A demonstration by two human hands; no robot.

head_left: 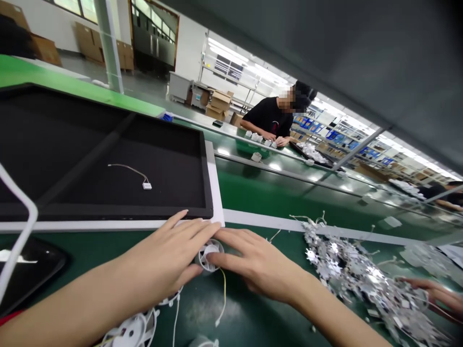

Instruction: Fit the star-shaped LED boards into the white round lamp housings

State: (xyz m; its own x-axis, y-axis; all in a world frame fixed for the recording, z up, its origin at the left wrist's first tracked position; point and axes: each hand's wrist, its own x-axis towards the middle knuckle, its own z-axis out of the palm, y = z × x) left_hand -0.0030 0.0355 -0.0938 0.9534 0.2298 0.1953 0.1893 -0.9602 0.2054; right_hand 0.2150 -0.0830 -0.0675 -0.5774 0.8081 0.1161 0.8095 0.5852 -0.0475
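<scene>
Both my hands meet over a small round white fan-like part [211, 255] on the green work surface. My left hand [183, 246] curves around its left and top side, with the thumb against its edge. From the right, my right hand [249, 255] holds it, thumb pressed on its face and fingers over the top. A thin yellowish wire with a white plug [224, 299] hangs from the part toward me. More white round parts [132, 332] lie below my left forearm, one with a white wire.
A black tray [173, 209] holds a small white connector with wire [146, 185]. Shiny metal pieces [347, 262] are heaped at right, near another person's hand [434, 291]. A person in black [265, 115] works across the green conveyor [253, 188].
</scene>
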